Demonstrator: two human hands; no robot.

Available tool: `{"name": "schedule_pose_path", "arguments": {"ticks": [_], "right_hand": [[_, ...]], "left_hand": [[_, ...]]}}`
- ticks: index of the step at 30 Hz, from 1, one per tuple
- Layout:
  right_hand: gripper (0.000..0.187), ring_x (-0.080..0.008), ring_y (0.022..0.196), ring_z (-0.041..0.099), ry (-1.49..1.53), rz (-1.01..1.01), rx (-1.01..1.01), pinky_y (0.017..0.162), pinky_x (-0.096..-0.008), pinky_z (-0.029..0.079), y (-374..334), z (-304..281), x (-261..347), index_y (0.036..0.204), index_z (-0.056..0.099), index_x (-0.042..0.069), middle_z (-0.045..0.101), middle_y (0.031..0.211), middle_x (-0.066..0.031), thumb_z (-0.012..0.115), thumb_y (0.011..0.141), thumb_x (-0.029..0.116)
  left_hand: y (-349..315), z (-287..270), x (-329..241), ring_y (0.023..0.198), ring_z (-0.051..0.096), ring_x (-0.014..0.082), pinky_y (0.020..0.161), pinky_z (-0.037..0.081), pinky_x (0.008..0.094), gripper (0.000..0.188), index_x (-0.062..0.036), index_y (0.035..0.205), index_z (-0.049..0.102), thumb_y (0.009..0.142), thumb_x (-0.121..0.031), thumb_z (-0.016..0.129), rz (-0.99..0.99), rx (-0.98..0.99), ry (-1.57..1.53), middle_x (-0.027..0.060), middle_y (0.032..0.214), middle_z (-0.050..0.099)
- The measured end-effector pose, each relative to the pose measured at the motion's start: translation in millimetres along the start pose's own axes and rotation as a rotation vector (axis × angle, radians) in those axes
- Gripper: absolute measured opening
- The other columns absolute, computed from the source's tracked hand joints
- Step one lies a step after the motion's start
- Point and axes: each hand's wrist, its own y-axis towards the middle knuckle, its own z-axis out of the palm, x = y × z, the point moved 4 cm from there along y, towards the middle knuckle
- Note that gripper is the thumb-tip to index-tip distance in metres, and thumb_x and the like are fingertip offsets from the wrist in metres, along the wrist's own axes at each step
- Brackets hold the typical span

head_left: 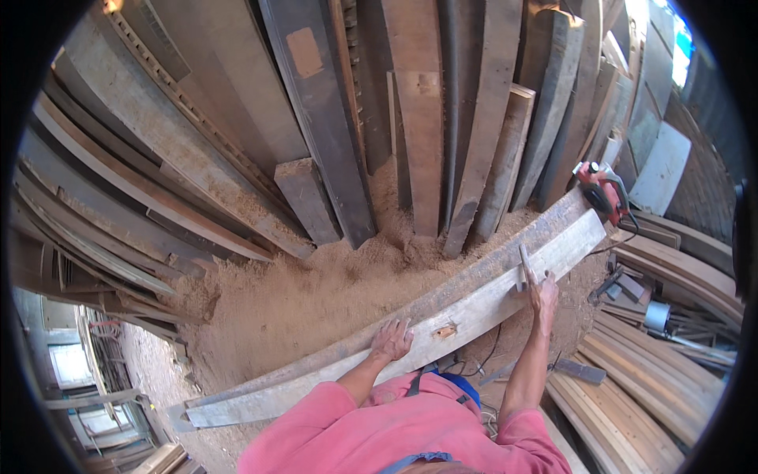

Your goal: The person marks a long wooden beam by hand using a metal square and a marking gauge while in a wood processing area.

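Note:
A long pale plank (316,383) runs slantwise in front of me, lying along a darker, rougher beam (466,296). Near its middle the plank has a brown broken knot (444,330). My left hand (392,340) rests flat on the plank's far edge, fingers spread and holding nothing. Farther right, my right hand (543,296) is closed at a small wooden tool (527,265) with a crosspiece, like a carpenter's square, set across the plank. Part of its grip is hidden by the fingers.
A red corded power tool (602,192) sits at the beam's far right end. Tall boards (418,142) lean along the back. Sawdust (292,304) covers the ground behind the beam. Stacked timber (632,387) and a grey-blue cylinder (656,316) lie to the right.

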Motion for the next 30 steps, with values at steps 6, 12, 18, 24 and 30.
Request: {"name": "schedule_pose_path", "arguments": {"ticks": [6,12,18,24,30], "right_hand": [[0.068,-0.0408,0.121,0.057,0.053,-0.330,-0.171,0.105,-0.0452,0.043,22.4,12.5,-23.5,0.129,0.057,-0.007,0.059,0.128,-0.0295,0.065,0.089,0.047],[0.057,-0.0407,0.124,0.051,0.338,-0.126,-0.333,0.107,-0.0462,0.040,13.9,-14.9,-49.5,0.125,0.058,-0.001,0.055,0.129,-0.0262,0.068,0.089,0.042],[0.041,-0.0370,0.106,0.061,0.466,-0.088,-0.480,0.095,-0.0448,0.047,4.9,13.2,-133.3,0.114,0.064,-0.001,0.067,0.109,-0.0207,0.067,0.090,0.032],[0.047,-0.0418,0.117,0.058,0.557,0.383,0.037,0.100,-0.0470,0.045,-23.7,83.1,-294.7,0.120,0.062,-0.002,0.064,0.120,-0.0274,0.064,0.091,0.035],[0.047,-0.0420,0.114,0.059,0.391,0.685,0.300,0.096,-0.0487,0.047,-67.3,184.9,-483.9,0.111,0.067,0.002,0.064,0.115,-0.0272,0.059,0.090,0.043]], "left_hand": [[-8.2,19.6,7.9,0.128,0.048,0.0437,0.109,0.038,0.0514,0.058,-0.0097,0.144,0.045,0.095,-0.042,0.045,-0.075,0.047,-0.031,0.0267,0.139,0.050],[2.6,2.0,-10.2,0.118,0.053,0.0459,0.097,0.044,0.0550,0.051,-0.0075,0.137,0.050,0.094,-0.035,0.046,0.051,0.000,0.060,0.0276,0.123,0.058],[2.0,27.8,10.2,0.107,0.058,0.0474,0.090,0.046,0.0546,0.044,-0.0062,0.134,0.051,0.096,-0.027,0.043,0.120,-0.037,0.086,0.0296,0.121,0.058],[61.5,15.0,-52.1,0.101,0.060,0.0481,0.087,0.047,0.0541,0.044,0.0004,0.130,0.052,0.101,-0.030,0.037,0.022,0.043,0.155,0.0310,0.111,0.062],[139.5,37.9,-149.0,0.093,0.056,0.0505,0.082,0.043,0.0550,0.044,0.0078,0.103,0.057,0.102,-0.030,0.034,0.200,-0.401,0.425,0.0315,0.097,0.061]]}}
